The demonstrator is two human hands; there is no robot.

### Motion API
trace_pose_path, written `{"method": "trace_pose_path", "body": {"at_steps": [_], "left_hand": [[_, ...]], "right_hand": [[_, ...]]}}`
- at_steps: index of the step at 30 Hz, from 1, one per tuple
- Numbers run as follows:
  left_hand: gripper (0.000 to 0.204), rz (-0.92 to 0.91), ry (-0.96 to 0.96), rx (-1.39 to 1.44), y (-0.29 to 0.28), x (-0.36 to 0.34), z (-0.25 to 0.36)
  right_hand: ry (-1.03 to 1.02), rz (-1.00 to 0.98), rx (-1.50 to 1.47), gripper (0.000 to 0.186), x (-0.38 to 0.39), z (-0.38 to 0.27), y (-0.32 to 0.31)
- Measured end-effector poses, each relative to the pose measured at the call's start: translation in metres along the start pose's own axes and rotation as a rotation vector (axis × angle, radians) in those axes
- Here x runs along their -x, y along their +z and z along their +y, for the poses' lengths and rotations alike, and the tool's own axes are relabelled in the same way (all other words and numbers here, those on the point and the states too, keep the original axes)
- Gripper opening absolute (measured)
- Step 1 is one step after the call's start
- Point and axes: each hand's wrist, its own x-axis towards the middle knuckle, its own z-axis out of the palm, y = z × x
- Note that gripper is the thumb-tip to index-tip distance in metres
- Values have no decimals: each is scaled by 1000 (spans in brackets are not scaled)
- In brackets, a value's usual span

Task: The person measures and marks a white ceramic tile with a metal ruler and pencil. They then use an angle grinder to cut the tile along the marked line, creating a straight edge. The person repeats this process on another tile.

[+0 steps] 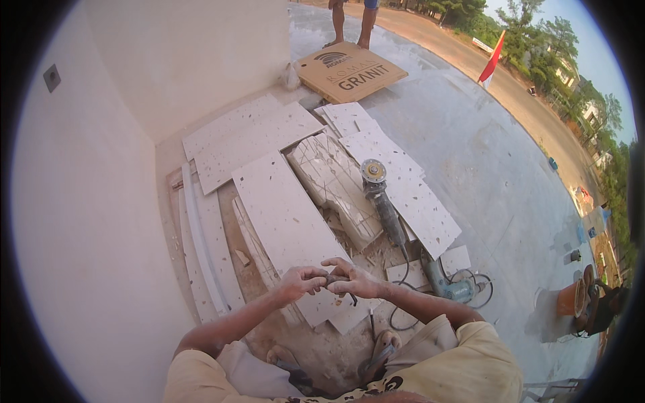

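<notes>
My left hand (299,283) and my right hand (359,279) meet in front of me, above a speckled white tile (285,211). Both are closed, fingertips pinching a small dark piece (333,279) between them. A short, bent, dark end shows below my right hand; the piece's exact kind cannot be made out. An angle grinder (384,205) with a round disc lies beyond my right hand, on the tiles. Nearer my right forearm is a teal and dark power tool (453,287), its black cable (405,326) looping on the floor.
A broken, wire-marked slab (334,185) lies between tiles. Several cut tiles (252,144) and a long pale bar (203,238) lie near the left wall (94,201). A person (353,20) stands behind a flat cardboard box (352,72). An orange-brown bucket (571,297) stands right.
</notes>
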Motion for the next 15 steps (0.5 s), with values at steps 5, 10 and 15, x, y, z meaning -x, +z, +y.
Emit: {"method": "trace_pose_path", "body": {"at_steps": [5,10,15], "left_hand": [[26,-95,-51,-57,-11,-5,1],[22,48,86,-117,-84,-18,32],[20,430,202,-420,-210,-10,79]], "right_hand": [[28,-16,134,82,5,11,5],[165,140,479,70,34,11,-33],[423,408,471,47,89,-8,-73]]}}
